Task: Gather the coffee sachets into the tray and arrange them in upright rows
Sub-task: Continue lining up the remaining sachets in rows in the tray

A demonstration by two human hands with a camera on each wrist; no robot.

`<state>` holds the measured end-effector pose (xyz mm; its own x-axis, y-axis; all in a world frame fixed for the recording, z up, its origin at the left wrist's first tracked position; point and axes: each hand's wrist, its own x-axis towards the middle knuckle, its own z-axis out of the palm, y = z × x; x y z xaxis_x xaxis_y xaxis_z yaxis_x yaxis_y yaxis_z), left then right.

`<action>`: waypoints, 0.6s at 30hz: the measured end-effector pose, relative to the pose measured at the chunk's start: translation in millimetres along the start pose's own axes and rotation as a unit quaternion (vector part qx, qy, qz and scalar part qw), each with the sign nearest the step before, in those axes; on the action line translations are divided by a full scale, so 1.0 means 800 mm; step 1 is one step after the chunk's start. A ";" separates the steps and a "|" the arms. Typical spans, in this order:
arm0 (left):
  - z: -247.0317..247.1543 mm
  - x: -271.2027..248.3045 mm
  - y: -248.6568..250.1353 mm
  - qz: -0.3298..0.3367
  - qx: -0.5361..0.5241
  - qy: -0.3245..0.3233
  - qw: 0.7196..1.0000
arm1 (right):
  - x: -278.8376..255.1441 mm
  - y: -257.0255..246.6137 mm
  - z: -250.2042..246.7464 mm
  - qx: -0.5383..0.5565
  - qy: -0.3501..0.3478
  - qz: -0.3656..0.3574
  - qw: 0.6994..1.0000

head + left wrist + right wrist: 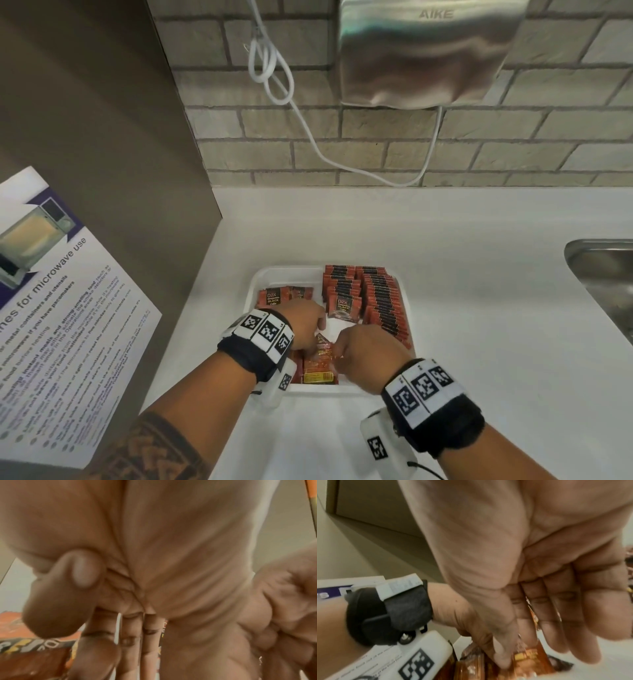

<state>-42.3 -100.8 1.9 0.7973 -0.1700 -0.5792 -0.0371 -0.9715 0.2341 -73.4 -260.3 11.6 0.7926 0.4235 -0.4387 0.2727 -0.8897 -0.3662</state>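
Near the tray [263,274] front edge, both hands pinch loose sachets [318,363]; upright rows [380,301] fill its right side.

hand dryer [428,51] hanging on brick wall [513,144] | white cable [274,75] looping down beside it | microwave notice [51,308] lying left | steel sink [603,274] sitting at right in white surface [479,325]

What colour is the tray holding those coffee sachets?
White. The tray shows best in the head view, on the white counter.
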 end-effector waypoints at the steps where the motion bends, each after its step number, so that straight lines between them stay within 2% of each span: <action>1: -0.001 -0.001 0.002 -0.001 -0.003 -0.005 1.000 | 0.002 -0.001 0.007 -0.013 0.002 0.004 1.000; 6: -0.002 -0.003 0.005 0.000 -0.004 -0.027 1.000 | 0.013 -0.007 0.024 -0.016 0.014 0.043 0.999; 12: -0.008 -0.008 0.000 0.027 -0.019 -0.031 0.999 | 0.028 -0.016 0.028 0.035 0.022 0.085 0.996; 15: -0.011 -0.011 -0.009 0.032 -0.057 -0.029 0.997 | 0.028 -0.015 0.031 0.043 0.029 0.086 0.995; 18: -0.021 -0.022 -0.021 0.034 -0.136 0.011 0.990 | 0.025 -0.014 0.033 0.052 0.041 0.069 0.995</action>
<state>-45.7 -78.4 21.5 0.8112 -0.2275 -0.5388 0.0701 -0.8768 0.4757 -74.9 -237.4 -14.7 0.8614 0.2786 -0.4247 0.1027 -0.9144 -0.3916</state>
